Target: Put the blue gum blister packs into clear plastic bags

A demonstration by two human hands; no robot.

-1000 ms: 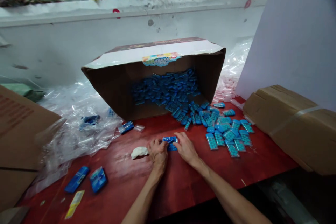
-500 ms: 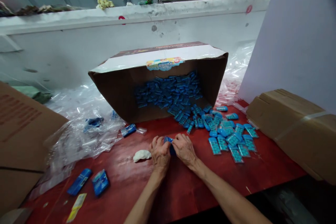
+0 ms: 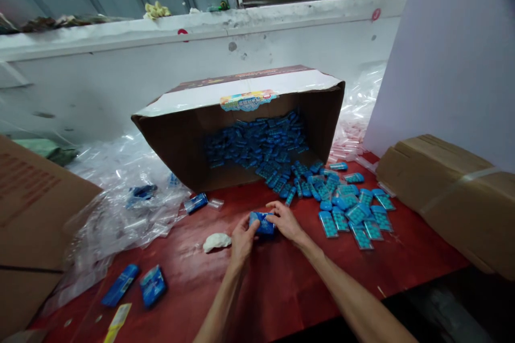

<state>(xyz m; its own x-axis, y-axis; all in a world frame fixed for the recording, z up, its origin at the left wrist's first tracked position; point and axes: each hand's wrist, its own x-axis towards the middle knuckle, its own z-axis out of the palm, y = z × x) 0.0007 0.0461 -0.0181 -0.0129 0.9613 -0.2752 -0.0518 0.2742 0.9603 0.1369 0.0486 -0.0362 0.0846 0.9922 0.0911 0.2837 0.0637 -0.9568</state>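
The red table [image 3: 314, 278] bears a large cardboard box [image 3: 171, 144] laid on its side, mouth toward the worker, presumably so the small blue cases [image 3: 356, 214] spill within reach. The left hand [image 3: 242, 238] and right hand [image 3: 285, 221] are before the box, apparently steadying the blue packet [image 3: 264, 224] between them. Left thumb lies on its face, fingers curled at its left end, nearly closed; right thumb and forefinger, slightly parted, touch its upper right corner, grip unconfirmed.
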